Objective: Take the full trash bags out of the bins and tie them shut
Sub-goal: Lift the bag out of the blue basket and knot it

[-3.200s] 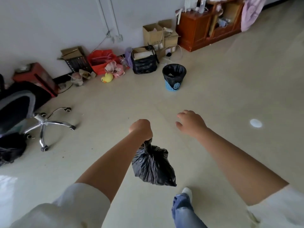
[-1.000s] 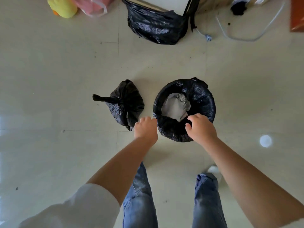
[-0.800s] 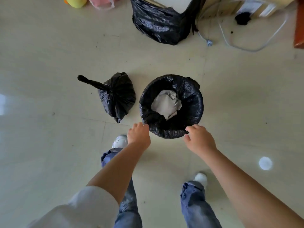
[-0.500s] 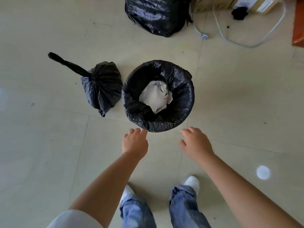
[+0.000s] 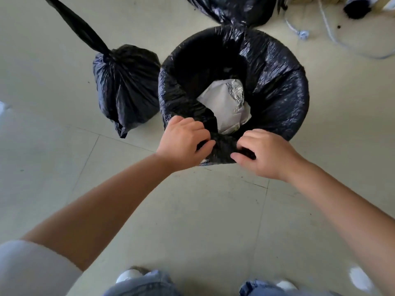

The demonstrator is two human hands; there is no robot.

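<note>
Lying on pale tiled floor (image 5: 192, 210), tied bag (image 5: 126, 86), perhaps cable (image 5: 333, 39).

Both hands (image 5: 183, 142) now gripping bin liner (image 5: 277, 86) rim

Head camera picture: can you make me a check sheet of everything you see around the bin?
Surface: pale tiled floor, a few dark specks.
Job's things: bin liner still folded over the bin's rim, white paper and foil inside; tied bag lies on the floor beside the bin, its twisted neck pointing away.
Clutter: another black bag beyond the bin, cut off by the frame.
Hands: left hand and right hand both pinch the liner's near edge.
Cables: pale cord on the floor, upper right.
Surroundings: the person's jeans and white shoes at the bottom edge.
</note>
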